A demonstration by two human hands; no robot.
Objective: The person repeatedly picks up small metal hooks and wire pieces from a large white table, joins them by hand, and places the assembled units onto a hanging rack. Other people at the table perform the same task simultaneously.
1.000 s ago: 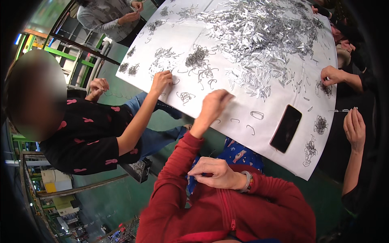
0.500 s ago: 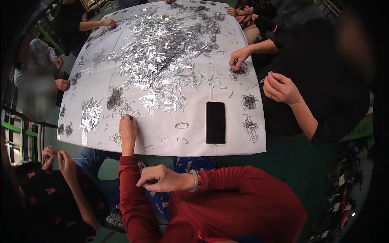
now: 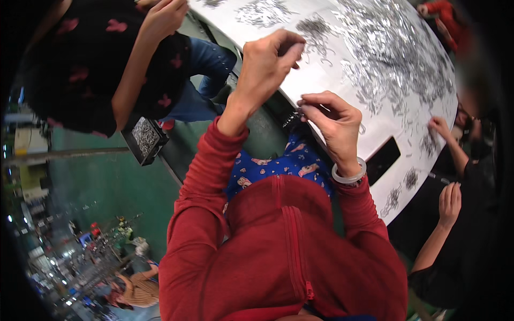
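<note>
My left hand (image 3: 265, 67) is raised over the table's near edge. Its fingers are curled, with thumb and forefinger brought close together; anything between them is too small to make out. My right hand (image 3: 337, 123), with a pale bangle (image 3: 349, 170) at the wrist, is beside the table edge, closer to me. Its thumb and fingers pinch at small dark, shiny bits (image 3: 290, 119) that I cannot make out. Beyond my left hand lies a pile of thin wire hooks (image 3: 313, 29) on the white-covered table (image 3: 305, 83).
A large heap of silvery flat metal pieces (image 3: 396, 48) spreads over the table. A black phone (image 3: 383, 160) lies near my right wrist. Co-workers' hands are on both sides, one hand (image 3: 450, 203) at right. A black bin of small metal parts (image 3: 144, 139) stands at left.
The view has turned, so the table now sits at upper right. My left hand has lifted from the wire hooks on the table. My right hand has come forward to the table edge.
</note>
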